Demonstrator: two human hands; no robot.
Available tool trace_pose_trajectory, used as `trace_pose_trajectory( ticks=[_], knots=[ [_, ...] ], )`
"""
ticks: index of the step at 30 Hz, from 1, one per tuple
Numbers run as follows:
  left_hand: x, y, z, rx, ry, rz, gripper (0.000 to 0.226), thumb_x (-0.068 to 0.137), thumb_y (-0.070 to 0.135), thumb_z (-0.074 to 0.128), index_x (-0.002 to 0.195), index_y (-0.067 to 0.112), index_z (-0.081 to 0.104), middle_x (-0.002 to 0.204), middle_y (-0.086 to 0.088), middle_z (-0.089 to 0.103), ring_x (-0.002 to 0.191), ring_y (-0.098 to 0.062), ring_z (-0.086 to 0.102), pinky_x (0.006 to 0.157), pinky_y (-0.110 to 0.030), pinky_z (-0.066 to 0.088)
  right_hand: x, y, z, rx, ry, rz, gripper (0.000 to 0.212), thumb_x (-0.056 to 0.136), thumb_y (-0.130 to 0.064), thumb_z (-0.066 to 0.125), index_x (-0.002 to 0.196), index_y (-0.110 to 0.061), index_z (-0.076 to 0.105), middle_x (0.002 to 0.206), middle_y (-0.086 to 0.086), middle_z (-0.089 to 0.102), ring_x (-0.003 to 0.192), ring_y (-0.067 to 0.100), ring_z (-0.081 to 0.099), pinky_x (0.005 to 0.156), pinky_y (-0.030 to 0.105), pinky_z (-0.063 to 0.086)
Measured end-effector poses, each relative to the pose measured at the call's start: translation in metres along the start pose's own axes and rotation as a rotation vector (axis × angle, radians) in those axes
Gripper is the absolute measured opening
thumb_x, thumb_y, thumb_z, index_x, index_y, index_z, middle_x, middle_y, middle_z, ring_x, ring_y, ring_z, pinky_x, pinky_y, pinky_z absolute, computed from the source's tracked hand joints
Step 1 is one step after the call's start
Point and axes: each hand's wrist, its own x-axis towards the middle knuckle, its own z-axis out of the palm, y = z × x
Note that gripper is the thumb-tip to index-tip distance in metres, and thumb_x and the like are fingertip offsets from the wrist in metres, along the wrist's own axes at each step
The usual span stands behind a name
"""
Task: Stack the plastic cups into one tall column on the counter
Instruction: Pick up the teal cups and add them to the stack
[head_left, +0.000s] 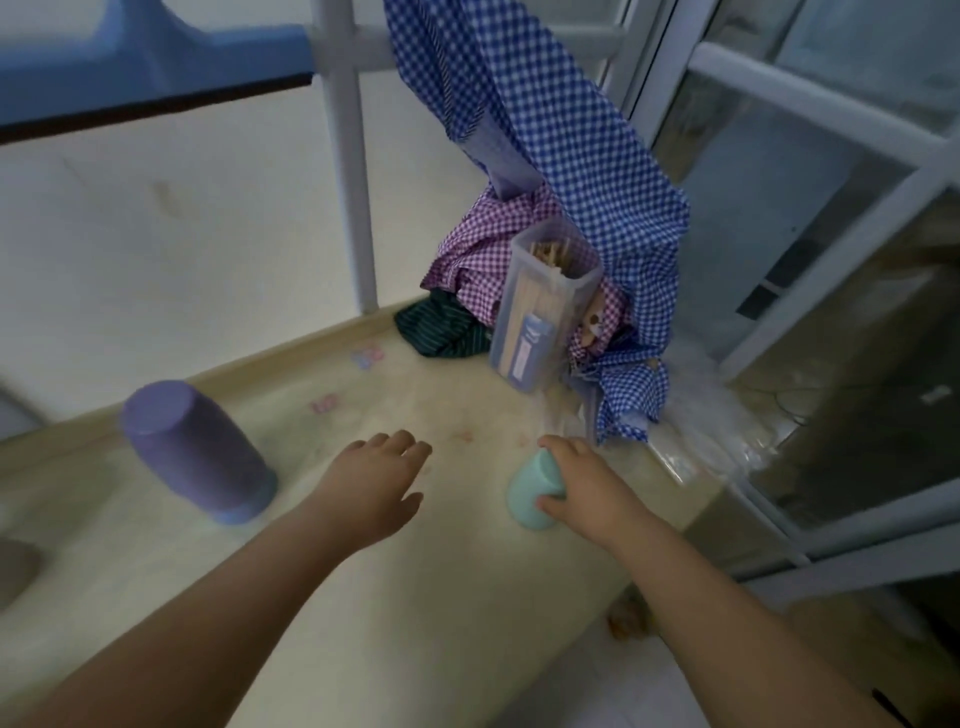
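Note:
A purple cup stands upside down on the beige counter at the left; a blue rim shows at its base, as if it sits over another cup. A small mint-green cup stands upside down right of centre, and my right hand is wrapped around it from the right, thumb on the near side. My left hand hovers flat above the counter between the two cups, fingers spread, holding nothing.
A clear plastic container of wooden sticks stands at the back right among blue, purple and dark green checked cloths. A white post rises from the back edge. The counter's right edge drops beside window frames.

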Motion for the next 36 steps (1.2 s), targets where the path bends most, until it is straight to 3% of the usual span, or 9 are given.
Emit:
trace_pose_trajectory(
  ticks=[4,9,13,16,23,29,33,36],
  knots=[
    [-0.017,-0.009,-0.005,-0.008,0.042,-0.028,0.048,0.087,0.033,0.050,0.130,0.015,0.037,0.129,-0.008,0.050,0.112,-0.030,0.050,0.091,-0.039,0.043,-0.002,-0.023,-0.010,-0.021,0.008,-0.051,0.070,0.075,-0.025,0.071,0.134,-0.019,0.036,0.129,0.011,0.043,0.117,0.031,0.047,0.099,0.036,0.039],
    [-0.057,-0.037,-0.044,0.013,0.233,-0.071,0.043,0.078,0.027,0.063,0.116,0.009,0.052,0.113,-0.015,0.062,0.099,-0.037,0.060,0.082,-0.045,0.050,0.000,-0.114,-0.053,0.007,0.173,-0.275,0.074,0.072,-0.031,0.073,0.135,-0.021,0.034,0.134,0.008,0.045,0.121,0.027,0.045,0.099,0.039,0.041],
    [-0.106,-0.071,-0.093,0.048,0.400,-0.222,0.044,0.066,0.024,0.074,0.104,0.009,0.059,0.097,-0.015,0.068,0.082,-0.037,0.065,0.069,-0.044,0.055,-0.003,-0.196,-0.085,0.106,0.283,-0.482,0.066,0.068,-0.031,0.075,0.125,-0.026,0.041,0.124,0.002,0.052,0.110,0.021,0.051,0.089,0.035,0.045],
    [-0.150,-0.099,-0.111,0.030,0.456,-0.345,0.042,0.073,0.024,0.067,0.111,0.009,0.056,0.106,-0.015,0.065,0.091,-0.038,0.062,0.075,-0.045,0.053,-0.004,-0.245,-0.084,0.121,0.244,-0.616,0.065,0.069,-0.031,0.075,0.125,-0.030,0.041,0.125,-0.001,0.051,0.109,0.019,0.051,0.089,0.033,0.044],
    [-0.221,-0.132,-0.100,-0.004,0.394,-0.598,0.048,0.087,0.033,0.052,0.130,0.015,0.039,0.131,-0.008,0.051,0.115,-0.029,0.051,0.095,-0.039,0.045,0.011,-0.311,-0.040,0.089,0.089,-0.732,0.066,0.071,-0.030,0.073,0.128,-0.030,0.039,0.125,0.000,0.050,0.108,0.020,0.051,0.088,0.033,0.045],
    [-0.248,-0.143,-0.079,-0.054,0.324,-0.677,0.049,0.088,0.035,0.049,0.132,0.018,0.035,0.135,-0.005,0.045,0.119,-0.024,0.046,0.092,-0.035,0.044,0.029,-0.315,0.000,0.031,-0.013,-0.673,0.069,0.070,-0.022,0.074,0.130,-0.022,0.041,0.126,0.008,0.051,0.116,0.025,0.050,0.095,0.030,0.039],
    [-0.259,-0.153,-0.062,-0.066,0.285,-0.696,0.049,0.087,0.035,0.049,0.131,0.018,0.036,0.132,-0.006,0.048,0.118,-0.026,0.047,0.095,-0.037,0.041,0.033,-0.314,0.007,0.044,0.000,-0.675,0.076,0.068,-0.022,0.076,0.135,-0.021,0.038,0.132,0.008,0.048,0.123,0.026,0.045,0.101,0.030,0.035],
    [-0.270,-0.156,-0.055,-0.079,0.291,-0.704,0.049,0.087,0.035,0.050,0.131,0.017,0.037,0.130,-0.007,0.050,0.116,-0.028,0.049,0.093,-0.037,0.041,0.026,-0.324,0.003,-0.046,0.107,-0.734,0.084,0.068,-0.030,0.076,0.139,-0.024,0.031,0.142,0.004,0.039,0.129,0.026,0.036,0.108,0.039,0.033]
  ],
)
